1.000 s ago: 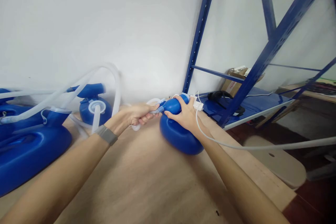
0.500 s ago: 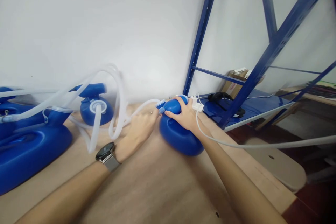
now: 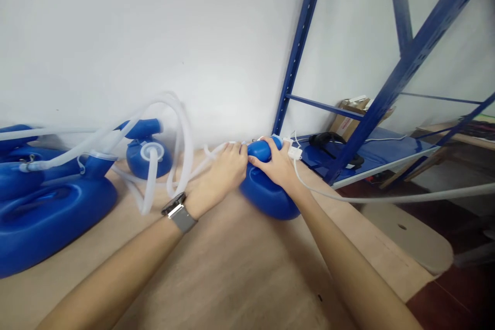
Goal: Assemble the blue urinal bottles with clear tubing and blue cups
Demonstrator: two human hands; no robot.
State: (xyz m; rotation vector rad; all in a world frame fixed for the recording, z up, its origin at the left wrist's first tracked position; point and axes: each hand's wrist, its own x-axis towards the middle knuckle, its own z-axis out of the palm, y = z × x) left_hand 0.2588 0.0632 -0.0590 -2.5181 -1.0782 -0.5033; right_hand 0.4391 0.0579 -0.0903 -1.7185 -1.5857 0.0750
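Observation:
A blue plastic urinal bottle (image 3: 270,198) rests on the brown-covered tabletop, in front of me near the wall. My right hand (image 3: 281,167) is closed over its rounded upper part, thumb on the near side and fingers on the far side. Wrapped around the end of the neck is my left hand (image 3: 229,167), with a watch on the wrist; it covers the blue cap there. A translucent tube (image 3: 199,167) runs from behind the left hand toward the left. What the left fingertips press on is hidden.
More blue urinal bottles (image 3: 58,227) with clear hoses stand on the left, a smaller one (image 3: 149,162) nearer the wall. A white power strip (image 3: 293,150) with a cable lies just beyond my right hand. Blue metal shelving (image 3: 297,46) and a stool (image 3: 406,237) are on the right.
My left hand has turned over the neck end, its wrist rotating, and now hides the blue cap that showed before. The right hand keeps its hold. The view has shifted slightly.

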